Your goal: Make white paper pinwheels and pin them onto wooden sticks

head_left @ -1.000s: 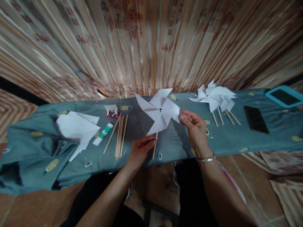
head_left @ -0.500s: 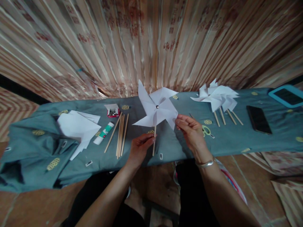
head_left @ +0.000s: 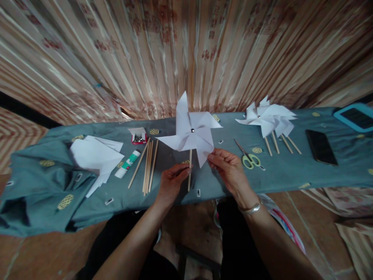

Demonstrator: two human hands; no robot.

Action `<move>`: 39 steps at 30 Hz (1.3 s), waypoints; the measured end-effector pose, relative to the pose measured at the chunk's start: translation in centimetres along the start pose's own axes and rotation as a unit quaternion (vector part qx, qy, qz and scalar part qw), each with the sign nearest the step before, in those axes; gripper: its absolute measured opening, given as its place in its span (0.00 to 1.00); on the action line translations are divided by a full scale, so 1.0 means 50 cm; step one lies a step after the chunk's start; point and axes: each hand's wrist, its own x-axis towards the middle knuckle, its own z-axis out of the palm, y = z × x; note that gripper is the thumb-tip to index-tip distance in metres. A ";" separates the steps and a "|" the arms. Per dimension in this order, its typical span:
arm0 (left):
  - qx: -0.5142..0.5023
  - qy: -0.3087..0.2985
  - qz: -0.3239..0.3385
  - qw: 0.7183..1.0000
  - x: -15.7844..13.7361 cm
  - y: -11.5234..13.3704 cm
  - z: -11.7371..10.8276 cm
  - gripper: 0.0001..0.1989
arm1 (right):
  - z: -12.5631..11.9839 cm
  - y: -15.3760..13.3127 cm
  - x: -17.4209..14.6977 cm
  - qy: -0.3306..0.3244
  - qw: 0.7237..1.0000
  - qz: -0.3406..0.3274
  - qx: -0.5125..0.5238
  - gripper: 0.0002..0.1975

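A white paper pinwheel (head_left: pixel 201 136) with a shiny pin at its centre is held up over the middle of the table. My left hand (head_left: pixel 172 181) is closed on its wooden stick (head_left: pixel 190 179), pinching it between thumb and fingers. With thumb and fingertips, my right hand (head_left: pixel 229 167) pinches the edge of a lower right blade. Green-handled scissors (head_left: pixel 250 160) lie just right of that hand. Several loose wooden sticks (head_left: pixel 149 167) and a glue stick (head_left: pixel 127 164) rest to the left of my left hand.
Several finished pinwheels (head_left: pixel 269 118) lie overlapped at the right, beside a black phone (head_left: pixel 321 147) and a blue-framed tablet (head_left: pixel 357 118). On the left are folded white papers (head_left: pixel 97 153) and a small red box of pins (head_left: pixel 139 137). A striped curtain (head_left: pixel 192 50) hangs behind the cloth-covered table.
The pinwheel's blades have turned clockwise. My right hand has moved down and left with the blade, uncovering the scissors. My left hand stays on the stick.
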 end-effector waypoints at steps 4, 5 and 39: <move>0.001 -0.009 -0.001 1.000 -0.001 0.000 0.000 0.10 | 0.008 -0.001 -0.006 -0.014 1.000 0.016 0.023 0.14; 0.000 -0.012 -0.002 1.000 -0.001 0.000 0.001 0.09 | 0.010 -0.002 -0.007 -0.016 0.999 0.021 0.029 0.13; -0.085 -0.016 0.018 0.996 0.017 0.021 0.053 0.15 | -0.012 0.023 -0.025 -0.146 0.927 -0.110 -0.329 0.06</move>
